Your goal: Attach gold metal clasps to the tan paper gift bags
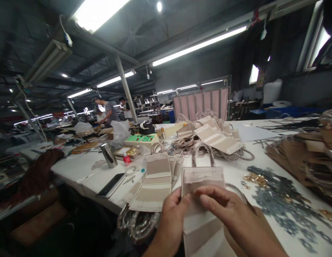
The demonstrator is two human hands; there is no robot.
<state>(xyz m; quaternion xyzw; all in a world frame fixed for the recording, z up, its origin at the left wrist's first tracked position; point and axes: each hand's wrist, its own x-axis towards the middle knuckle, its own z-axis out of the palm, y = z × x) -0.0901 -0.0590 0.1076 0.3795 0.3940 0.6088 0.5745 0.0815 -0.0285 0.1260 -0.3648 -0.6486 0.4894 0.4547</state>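
Note:
A beige bag panel (203, 175) with a plastic-wrapped loop handle (202, 153) at its far edge lies in front of me. My left hand (172, 216) grips its left edge, thumb on top. My right hand (224, 205) rests over the panel's upper middle with thumb and fingertips drawn together; whatever they may pinch is too small to tell. Left of the panel is a stack of similar bag panels (155, 184), wrapped handles (140, 225) hanging over the table edge. Gold metal pieces (257, 179) and dark grey metal plates (281, 205) lie spread to the right.
More bag panels (219, 137) are heaped across the white table (88, 178). Brown pieces (300, 151) pile up at the right. Leftward are a tablet (110, 185), a steel cup (109, 156), a red bottle (126, 158), a tape roll (130, 170) and a green-topped machine (141, 138). People stand far back.

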